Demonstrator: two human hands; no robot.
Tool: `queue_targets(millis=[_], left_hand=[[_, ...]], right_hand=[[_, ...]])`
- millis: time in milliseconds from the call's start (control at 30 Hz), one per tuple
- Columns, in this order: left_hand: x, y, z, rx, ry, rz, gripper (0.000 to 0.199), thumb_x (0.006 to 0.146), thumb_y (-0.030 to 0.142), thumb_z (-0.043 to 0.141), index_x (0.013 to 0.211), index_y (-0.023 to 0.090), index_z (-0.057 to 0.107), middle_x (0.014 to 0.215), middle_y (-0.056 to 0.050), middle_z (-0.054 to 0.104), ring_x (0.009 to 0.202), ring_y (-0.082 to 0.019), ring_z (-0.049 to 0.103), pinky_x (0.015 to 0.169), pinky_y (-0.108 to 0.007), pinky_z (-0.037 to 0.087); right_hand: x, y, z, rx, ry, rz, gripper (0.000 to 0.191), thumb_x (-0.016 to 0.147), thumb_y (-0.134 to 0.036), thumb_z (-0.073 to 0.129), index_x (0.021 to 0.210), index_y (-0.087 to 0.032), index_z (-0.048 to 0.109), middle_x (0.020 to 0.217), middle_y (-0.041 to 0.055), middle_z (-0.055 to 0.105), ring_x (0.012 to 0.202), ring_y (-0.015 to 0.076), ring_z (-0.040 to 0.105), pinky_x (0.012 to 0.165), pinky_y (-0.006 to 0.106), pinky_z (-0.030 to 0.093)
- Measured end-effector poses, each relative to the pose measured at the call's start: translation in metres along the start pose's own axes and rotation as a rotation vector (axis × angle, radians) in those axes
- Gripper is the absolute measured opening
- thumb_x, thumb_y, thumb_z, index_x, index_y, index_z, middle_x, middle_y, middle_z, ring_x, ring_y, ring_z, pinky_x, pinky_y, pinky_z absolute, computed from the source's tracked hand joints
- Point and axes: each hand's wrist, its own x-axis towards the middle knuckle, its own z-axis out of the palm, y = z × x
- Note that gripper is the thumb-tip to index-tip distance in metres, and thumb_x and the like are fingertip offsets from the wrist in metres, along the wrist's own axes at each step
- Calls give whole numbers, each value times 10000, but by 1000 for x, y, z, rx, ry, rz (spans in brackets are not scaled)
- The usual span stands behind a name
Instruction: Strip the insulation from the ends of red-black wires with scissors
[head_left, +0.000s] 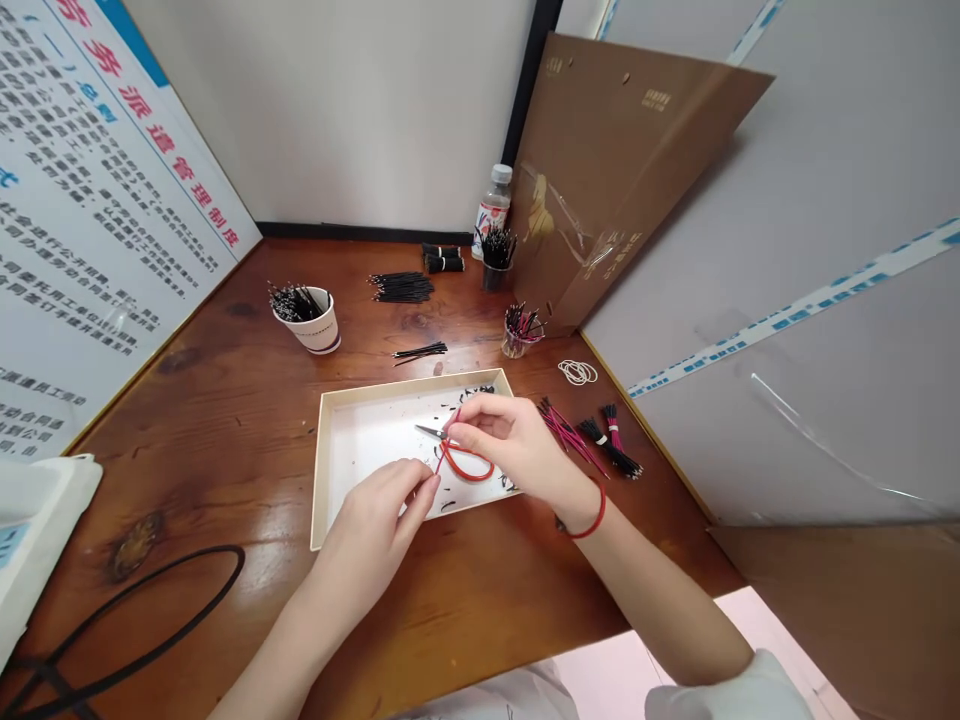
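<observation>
Red insulated wire point(466, 468), curved into a loop over a shallow white cardboard tray point(412, 394), its upper end running up to the right hand point(517, 445). Right grip closed, thumb and forefinger together on small steel scissors point(429, 432), blades pointing left, handles hidden. Left hand point(367, 530) just beside the loop, grip closed, fingertips together; contact with the wire impossible to tell. Thin red band point(592, 525) around the right wrist. Black wire clippings point(448, 505) scattered across the tray. Likely risks: a nicked insulation from a slip of the blades, or clippings flicked over the low rim by a careless movement. Farther off on the brown wooden counter point(187, 500), red-and-black wire bundles point(589, 440) to the right, loose black wires point(401, 288) ahead, and a white paper cup point(311, 330) of black-tipped wires to the left.
</observation>
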Motion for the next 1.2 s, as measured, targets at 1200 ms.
queue_targets(millis=[1200], left_hand=[[2, 0, -8, -452, 198, -195, 236, 859, 416, 638, 979, 215, 667, 1057, -59, 734, 1010, -211, 677, 892, -321, 539]], right_hand=[[-16, -19, -24, -214, 178, 159, 213, 891, -385, 566, 803, -196, 519, 671, 17, 668, 612, 151, 656, 578, 269, 514]])
